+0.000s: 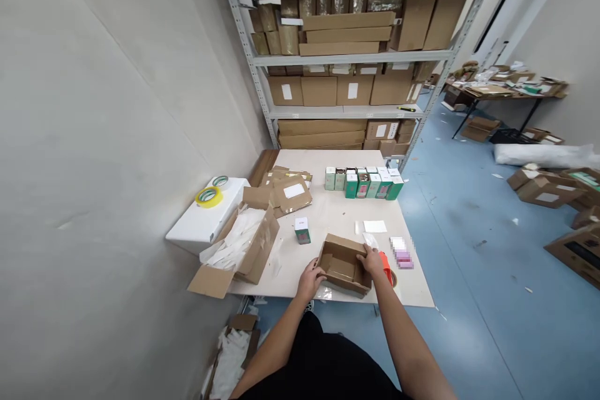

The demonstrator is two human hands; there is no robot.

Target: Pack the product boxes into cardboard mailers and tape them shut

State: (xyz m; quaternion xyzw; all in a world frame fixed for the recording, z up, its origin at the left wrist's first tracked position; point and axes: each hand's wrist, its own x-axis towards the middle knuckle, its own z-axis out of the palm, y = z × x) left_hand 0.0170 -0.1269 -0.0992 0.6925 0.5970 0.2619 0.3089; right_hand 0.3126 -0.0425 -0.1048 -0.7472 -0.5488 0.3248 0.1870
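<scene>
An open cardboard box [344,265] stands at the near edge of the white table, its inside bare brown card. My left hand [310,280] grips its left wall, fingers closed at the rim. At the right wall, my right hand [372,260] has its fingers hooked over the edge into the box. Just beyond the box, to the left, a small green and white carton [302,230] stands upright. An orange tape dispenser [386,267] lies close to my right hand, partly covered by the forearm.
Several green and white cartons [374,185] stand in rows at the table's far right. On the left are a box of white paper strips [241,237], flattened cardboard [291,194] and yellow tape [209,197]. A metal shelf [351,59] holding boxes rises behind.
</scene>
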